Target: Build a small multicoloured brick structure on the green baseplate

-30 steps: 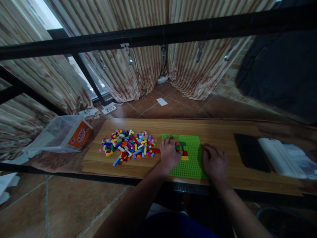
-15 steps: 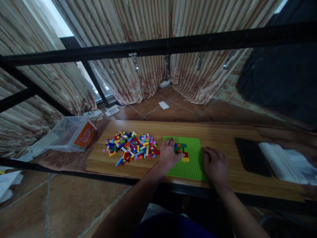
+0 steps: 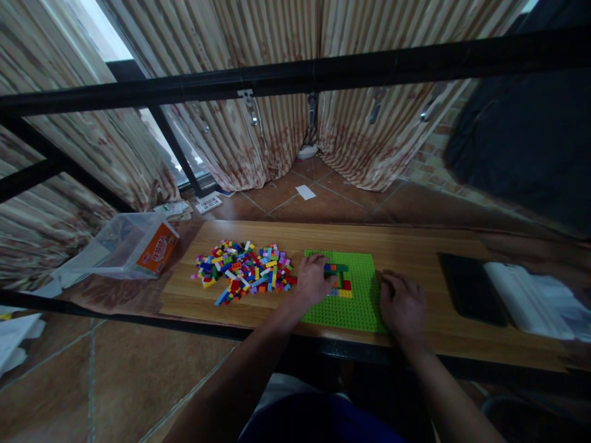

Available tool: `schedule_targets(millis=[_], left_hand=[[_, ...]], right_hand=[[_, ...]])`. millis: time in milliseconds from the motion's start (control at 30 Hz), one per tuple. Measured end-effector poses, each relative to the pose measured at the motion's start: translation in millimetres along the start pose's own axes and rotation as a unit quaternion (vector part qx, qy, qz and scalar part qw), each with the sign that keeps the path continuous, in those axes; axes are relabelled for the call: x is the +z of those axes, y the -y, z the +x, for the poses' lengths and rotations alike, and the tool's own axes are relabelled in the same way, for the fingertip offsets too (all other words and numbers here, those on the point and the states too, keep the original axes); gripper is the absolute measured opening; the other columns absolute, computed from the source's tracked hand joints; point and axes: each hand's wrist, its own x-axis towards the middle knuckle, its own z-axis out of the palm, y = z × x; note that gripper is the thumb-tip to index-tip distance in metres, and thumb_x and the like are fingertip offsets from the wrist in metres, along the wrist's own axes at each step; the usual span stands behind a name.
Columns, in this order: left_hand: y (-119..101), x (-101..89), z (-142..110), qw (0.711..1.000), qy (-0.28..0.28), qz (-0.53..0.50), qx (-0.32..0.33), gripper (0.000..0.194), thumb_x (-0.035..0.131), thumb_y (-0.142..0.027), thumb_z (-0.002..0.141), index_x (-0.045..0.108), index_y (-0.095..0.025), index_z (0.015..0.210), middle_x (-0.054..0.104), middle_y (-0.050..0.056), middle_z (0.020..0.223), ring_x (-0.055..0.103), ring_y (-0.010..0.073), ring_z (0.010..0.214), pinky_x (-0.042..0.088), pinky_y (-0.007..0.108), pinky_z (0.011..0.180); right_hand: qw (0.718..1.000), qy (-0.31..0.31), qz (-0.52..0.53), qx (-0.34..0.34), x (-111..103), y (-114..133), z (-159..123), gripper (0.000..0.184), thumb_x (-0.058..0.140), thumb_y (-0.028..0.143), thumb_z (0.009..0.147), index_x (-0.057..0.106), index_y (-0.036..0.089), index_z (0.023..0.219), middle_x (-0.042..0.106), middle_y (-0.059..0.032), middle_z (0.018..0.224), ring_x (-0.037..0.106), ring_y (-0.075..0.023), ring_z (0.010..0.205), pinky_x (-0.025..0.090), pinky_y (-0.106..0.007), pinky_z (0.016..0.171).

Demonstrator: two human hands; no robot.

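My left hand (image 3: pixel 312 280) over the baseplate (image 3: pixel 355 319) seems mid-fitting bricks (image 3: pixel 346 285); my right hand (image 3: pixel 402 303) is beside it. Neither grip can I tell; next calls for aligning.

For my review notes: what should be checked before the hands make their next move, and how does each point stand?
1. Green baseplate lying flat on the table: ok.
2. Built bricks fully in sight: not ok, the left hand covers part of them.
3. Left hand free of any brick: cannot tell, its fingertips are hard to make out.
4. Right hand off the built bricks: ok, it is by the baseplate's right edge.
5. Loose bricks unobstructed by the hands: ok, mostly, left of the baseplate.
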Motion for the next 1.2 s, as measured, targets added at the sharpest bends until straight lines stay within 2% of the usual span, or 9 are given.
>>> schedule_targets(millis=[433, 733, 933, 1033, 1200], left_hand=[[2, 4.5, 4, 0.999, -0.023, -0.017, -0.024, 0.043, 0.074, -0.028, 0.076, 0.063, -0.015, 0.116, 0.063, 0.009, 0.124, 0.054, 0.0244, 0.117, 0.04, 0.036, 0.105], [-1, -1.5, 15, 0.998, 0.024, -0.013, -0.057, 0.05, 0.079, -0.029, 0.069, 0.063, -0.017, 0.114, 0.062, 0.009, 0.119, 0.052, 0.0251, 0.118, 0.041, 0.036, 0.104], [-2, -4.1, 16, 0.998, 0.028, -0.009, -0.062, 0.051, 0.079, -0.029, 0.067, 0.063, -0.011, 0.112, 0.061, 0.012, 0.118, 0.054, 0.026, 0.115, 0.043, 0.036, 0.102], [0, -5.8, 15, 0.998, 0.032, -0.009, -0.05, 0.048, 0.077, -0.029, 0.07, 0.063, -0.011, 0.112, 0.06, 0.013, 0.12, 0.054, 0.0255, 0.117, 0.042, 0.036, 0.104], [3, -11.7, 14, 0.998, 0.05, -0.007, -0.022, 0.036, 0.067, -0.031, 0.08, 0.063, -0.018, 0.113, 0.063, 0.008, 0.121, 0.054, 0.0233, 0.12, 0.041, 0.036, 0.106]], right_hand=[[1.0, -0.001, 0.002, -0.008, 4, -5, -2, 0.03, 0.045, 0.031, 0.09, 0.068, 0.016, 0.102, 0.067, -0.0146, 0.104, 0.057, -0.027, 0.1, 0.043, -0.044, 0.089], [1.0, 0.005, 0.009, -0.013, 5, -7, -3, 0.029, 0.045, 0.03, 0.09, 0.068, 0.016, 0.103, 0.067, -0.0153, 0.106, 0.058, -0.0282, 0.102, 0.043, -0.047, 0.09], [1.0, 0.006, 0.0, -0.007, 3, -2, -1, 0.031, 0.044, 0.031, 0.091, 0.068, 0.015, 0.102, 0.067, -0.0152, 0.106, 0.057, -0.0274, 0.101, 0.043, -0.045, 0.09], [1.0, 0.005, 0.006, -0.001, 1, -1, -1, 0.03, 0.045, 0.031, 0.09, 0.068, 0.016, 0.102, 0.067, -0.0148, 0.107, 0.057, -0.0273, 0.101, 0.042, -0.045, 0.089], [1.0, 0.002, 0.002, 0.008, 2, 0, -1, 0.032, 0.044, 0.031, 0.09, 0.068, 0.015, 0.102, 0.067, -0.0145, 0.108, 0.055, -0.0266, 0.101, 0.042, -0.043, 0.09]])
